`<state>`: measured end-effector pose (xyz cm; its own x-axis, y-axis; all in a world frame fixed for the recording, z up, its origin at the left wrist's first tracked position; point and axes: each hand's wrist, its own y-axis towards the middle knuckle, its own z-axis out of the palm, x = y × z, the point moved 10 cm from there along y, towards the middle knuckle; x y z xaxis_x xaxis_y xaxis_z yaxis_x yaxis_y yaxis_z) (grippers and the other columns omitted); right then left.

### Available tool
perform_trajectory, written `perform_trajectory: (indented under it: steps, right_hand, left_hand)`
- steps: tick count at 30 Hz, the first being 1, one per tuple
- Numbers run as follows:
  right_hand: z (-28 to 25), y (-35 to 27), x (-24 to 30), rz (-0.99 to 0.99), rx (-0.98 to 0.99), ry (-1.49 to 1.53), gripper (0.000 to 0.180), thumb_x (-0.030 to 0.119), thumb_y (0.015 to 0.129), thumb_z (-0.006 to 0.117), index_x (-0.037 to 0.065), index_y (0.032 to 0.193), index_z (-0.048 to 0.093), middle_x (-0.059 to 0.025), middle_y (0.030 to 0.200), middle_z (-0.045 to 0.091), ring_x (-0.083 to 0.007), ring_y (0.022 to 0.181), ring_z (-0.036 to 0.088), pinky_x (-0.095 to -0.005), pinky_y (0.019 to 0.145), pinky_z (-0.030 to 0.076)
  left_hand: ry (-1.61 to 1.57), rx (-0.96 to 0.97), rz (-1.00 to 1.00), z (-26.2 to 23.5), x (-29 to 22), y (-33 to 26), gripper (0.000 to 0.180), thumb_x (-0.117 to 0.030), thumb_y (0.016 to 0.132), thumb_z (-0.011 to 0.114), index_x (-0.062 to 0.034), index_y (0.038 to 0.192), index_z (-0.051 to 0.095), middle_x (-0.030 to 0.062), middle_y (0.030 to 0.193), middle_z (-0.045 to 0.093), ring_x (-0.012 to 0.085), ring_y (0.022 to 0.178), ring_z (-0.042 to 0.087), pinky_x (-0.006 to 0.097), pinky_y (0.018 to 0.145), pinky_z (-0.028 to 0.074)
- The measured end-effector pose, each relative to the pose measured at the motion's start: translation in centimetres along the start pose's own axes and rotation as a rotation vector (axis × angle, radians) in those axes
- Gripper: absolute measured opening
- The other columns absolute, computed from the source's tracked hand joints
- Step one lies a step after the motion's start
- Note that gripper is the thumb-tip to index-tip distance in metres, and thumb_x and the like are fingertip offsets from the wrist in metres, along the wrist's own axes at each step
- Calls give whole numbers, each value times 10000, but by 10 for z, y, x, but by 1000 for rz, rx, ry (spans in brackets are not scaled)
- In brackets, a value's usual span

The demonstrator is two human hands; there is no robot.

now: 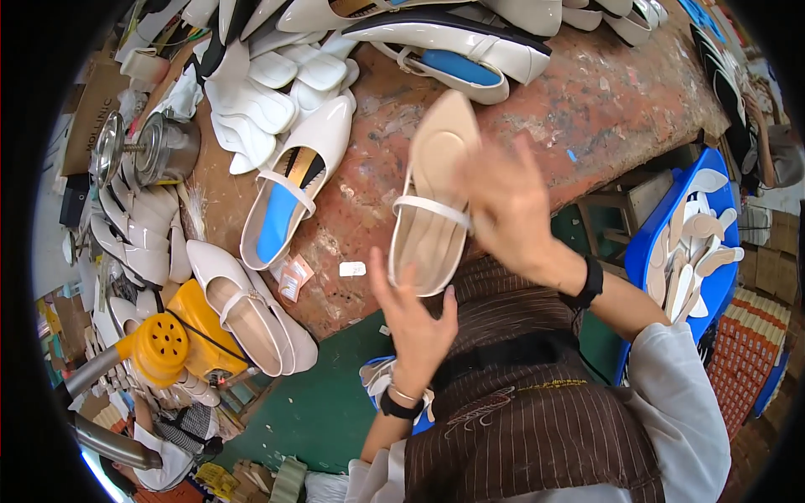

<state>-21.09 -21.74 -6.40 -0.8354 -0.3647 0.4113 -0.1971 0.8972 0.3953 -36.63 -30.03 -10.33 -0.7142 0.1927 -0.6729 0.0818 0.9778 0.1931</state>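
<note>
As we look down on a worn, reddish-brown workbench (620,96), a glossy white strapped shoe with a beige lining (429,243) is raised at the bench's near edge, toe pointing away, above a brown pinstriped apron (537,427). Its heel end is clamped in the bare left hand (419,327), fingers over the rim and thumb outside. Motion blurs the bare right hand (507,205) beside the forepart; we cannot tell whether its fingers are together or apart, or whether they press on the shoe. Over the toe end we see a pointed beige insole (443,126) with an oval outline; how far it is seated is unclear.

We judge the shoe light, its sole fairly stiff, its upper and thin strap softer and easily creased or smudged, the shiny surface likely slippery. We would hold it by the firm heel cup and the sole's edges, sparing the strap.

To the right, we find a blue plastic bin (723,285) heaped with loose beige and white sole-shaped pieces (689,251). At left stands a silver metal canister with a round lid (172,151), its contents unreadable to us. Behind it is a brown cardboard box (90,126), whose inside we cannot see.
</note>
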Motion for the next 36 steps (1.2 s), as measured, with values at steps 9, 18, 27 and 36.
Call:
perform_trajectory:
  steps: [9, 18, 27, 36]
  right_hand:
    - [9, 30, 21, -6, 266, 375, 393, 112, 699, 787, 40, 1073, 687, -162, 951, 601, -323, 862, 624, -430, 875, 511]
    - [47, 20, 23, -103, 287, -20, 338, 72, 803, 612, -16, 1128, 580, -222, 1091, 635, -386, 1065, 638, -518, 1172, 282]
    - [52, 13, 21, -123, 149, -65, 354, 94, 817, 598, -33, 1147, 581, -185, 1080, 627, -346, 1082, 611, -526, 1154, 296]
    - [70, 7, 25, 3, 332, -107, 613, 146, 864, 591, -175, 1350, 400, -359, 1364, 471, -438, 1318, 462, -538, 1172, 244]
  left_hand:
    - [385, 368, 81, 36, -45, 16, 541, -123, 698, 756, -111, 1226, 635, 95, 1363, 544, 296, 862, 583, 362, 631, 573]
    - [347, 456, 71, 42, -47, 18, 365, -184, 741, 769, -84, 1088, 713, 86, 1161, 657, 314, 856, 602, 381, 622, 569]
    - [297, 412, 54, 40, -46, 22, 377, -180, 720, 776, -74, 1078, 727, 100, 1255, 628, 326, 868, 595, 400, 616, 568]
    - [237, 419, 42, 40, -38, 20, 322, -158, 722, 765, -68, 1029, 730, 86, 1011, 650, 320, 862, 585, 405, 611, 554]
